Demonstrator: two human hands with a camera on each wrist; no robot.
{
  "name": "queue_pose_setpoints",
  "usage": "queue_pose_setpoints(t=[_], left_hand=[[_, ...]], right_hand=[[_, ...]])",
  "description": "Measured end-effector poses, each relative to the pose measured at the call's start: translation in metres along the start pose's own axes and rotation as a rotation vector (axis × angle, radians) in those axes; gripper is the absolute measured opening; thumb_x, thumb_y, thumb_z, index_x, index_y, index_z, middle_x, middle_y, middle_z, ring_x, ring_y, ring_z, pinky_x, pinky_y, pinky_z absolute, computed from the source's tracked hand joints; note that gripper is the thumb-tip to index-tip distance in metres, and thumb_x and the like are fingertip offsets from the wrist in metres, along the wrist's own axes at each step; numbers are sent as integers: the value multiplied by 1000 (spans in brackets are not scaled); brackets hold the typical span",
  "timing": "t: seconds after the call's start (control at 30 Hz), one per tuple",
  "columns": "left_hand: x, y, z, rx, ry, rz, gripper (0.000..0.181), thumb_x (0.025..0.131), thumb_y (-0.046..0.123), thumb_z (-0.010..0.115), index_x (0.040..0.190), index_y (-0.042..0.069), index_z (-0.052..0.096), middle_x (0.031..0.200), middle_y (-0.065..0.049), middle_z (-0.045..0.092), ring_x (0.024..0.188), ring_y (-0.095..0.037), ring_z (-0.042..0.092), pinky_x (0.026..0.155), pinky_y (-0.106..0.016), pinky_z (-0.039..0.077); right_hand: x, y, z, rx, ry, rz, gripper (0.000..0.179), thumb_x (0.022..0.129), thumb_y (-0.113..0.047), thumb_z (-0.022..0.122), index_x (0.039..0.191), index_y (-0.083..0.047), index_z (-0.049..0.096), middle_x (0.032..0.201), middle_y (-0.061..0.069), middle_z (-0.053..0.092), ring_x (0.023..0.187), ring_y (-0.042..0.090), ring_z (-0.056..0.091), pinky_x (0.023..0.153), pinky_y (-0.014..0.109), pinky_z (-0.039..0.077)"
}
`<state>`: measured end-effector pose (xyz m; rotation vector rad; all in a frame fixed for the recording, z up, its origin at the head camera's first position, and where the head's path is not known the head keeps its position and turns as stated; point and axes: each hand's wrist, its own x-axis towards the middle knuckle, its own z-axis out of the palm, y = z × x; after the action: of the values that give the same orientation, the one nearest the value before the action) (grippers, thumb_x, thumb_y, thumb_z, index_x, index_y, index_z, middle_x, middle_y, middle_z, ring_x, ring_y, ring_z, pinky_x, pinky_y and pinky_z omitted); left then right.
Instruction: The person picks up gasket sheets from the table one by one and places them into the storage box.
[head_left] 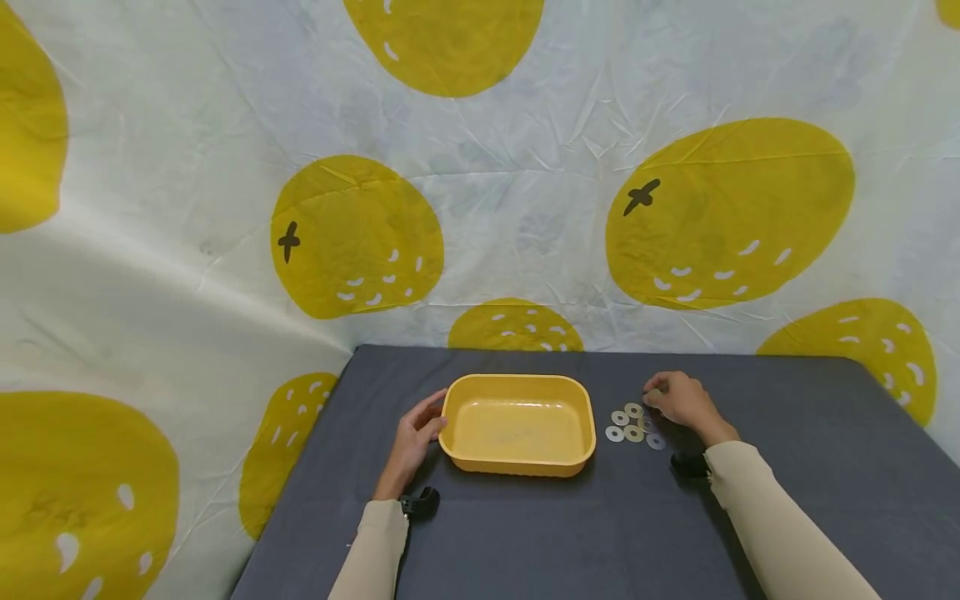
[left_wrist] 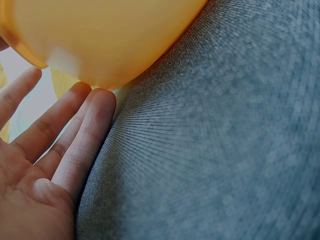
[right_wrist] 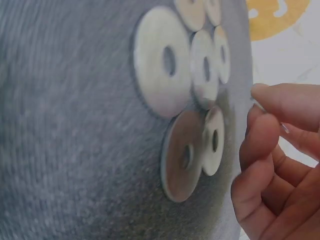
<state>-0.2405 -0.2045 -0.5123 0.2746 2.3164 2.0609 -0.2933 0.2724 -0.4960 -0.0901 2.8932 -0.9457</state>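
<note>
A yellow rectangular tray with rounded corners sits on the dark cloth, nothing inside it. At its left end is my left hand, its fairly straight fingers touching the outer wall; the left wrist view shows fingertips against the tray. To the tray's right lies a loose cluster of flat metal washers, some touching or overlapping. Just beyond them my right hand pinches a washer between thumb and finger. In the right wrist view only a thin edge of that washer shows; the fingers hide most of it.
Dark grey cloth covers the table. A white curtain with yellow fruit prints hangs behind the far edge and along the left side. Black straps with small devices are on both wrists.
</note>
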Motion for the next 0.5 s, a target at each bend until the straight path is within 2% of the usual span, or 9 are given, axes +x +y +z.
queue_pose_setpoints(t=[0.17, 0.33, 0.5], left_hand=[[0, -1, 1, -11, 16, 5, 52, 101, 6, 60, 152, 2, 48, 135, -32, 61, 120, -47, 60, 83, -27, 58], [1, 0, 0, -14, 7, -4, 51, 101, 6, 60, 151, 4, 50, 134, -30, 62, 120, -45, 61, 83, -26, 58], [0, 0, 0, -9, 16, -4, 50, 101, 7, 61, 150, 7, 52, 131, -29, 64, 111, -32, 67, 82, -25, 58]], right_hand=[[-2, -5, 1, 87, -8, 0, 30, 101, -20, 61, 120, 3, 66, 83, 11, 70, 69, 20, 64, 61, 34, 50], [-4, -12, 2, 170, -11, -11, 37, 101, -17, 64, 128, 7, 61, 84, 14, 71, 68, 23, 64, 58, 34, 50], [-4, -22, 4, 180, -1, -63, 38, 97, -11, 68, 129, 7, 59, 84, 15, 67, 71, 27, 64, 57, 34, 50]])
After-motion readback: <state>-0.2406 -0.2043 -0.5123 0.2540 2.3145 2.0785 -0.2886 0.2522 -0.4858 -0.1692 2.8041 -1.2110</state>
